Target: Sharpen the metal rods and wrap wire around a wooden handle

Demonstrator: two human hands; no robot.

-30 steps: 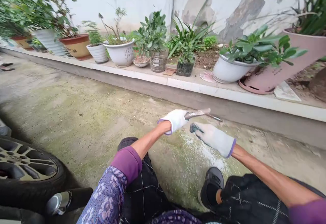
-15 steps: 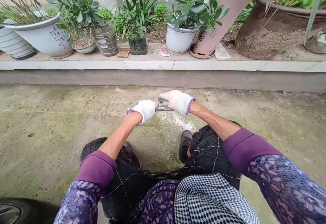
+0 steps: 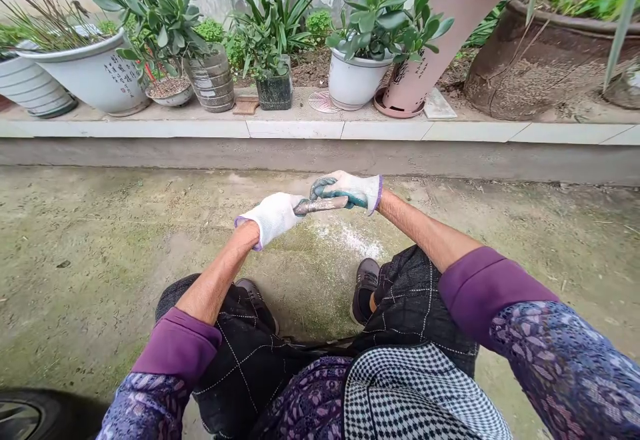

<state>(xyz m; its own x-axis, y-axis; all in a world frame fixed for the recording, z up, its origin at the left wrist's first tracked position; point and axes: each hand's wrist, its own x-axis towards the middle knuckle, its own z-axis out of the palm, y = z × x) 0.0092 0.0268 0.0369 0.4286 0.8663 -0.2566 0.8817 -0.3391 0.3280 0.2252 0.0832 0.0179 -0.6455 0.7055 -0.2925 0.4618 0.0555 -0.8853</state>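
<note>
One white pot (image 3: pixel 356 83): smooth, round; thick-leaved plant (image 3: pixel 371 21)
Shallow bowl (image 3: pixel 173 99): brown granules (image 3: pixel 169 85)
Brown urn (image 3: pixel 530 70): rough, bulging; greenery (image 3: pixel 595 3)
Left hand (image 3: pixel 275 216): knit-gloved, clamped on grimy rod-like tool (image 3: pixel 326 205) above floor (image 3: pixel 125 253)
Right hand (image 3: pixel 350 188): curled behind tool's tip; grip unclear

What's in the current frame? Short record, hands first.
left hand: gloved, closed around one end of a narrow object
right hand: gloved, fingers curled beside the narrow object's other end; grip unclear
ground: white scatter between the hands and the right shoe
ledge: potted plants in a row, including a white pot next to a pink pot
lower left corner: part of a tire
</note>
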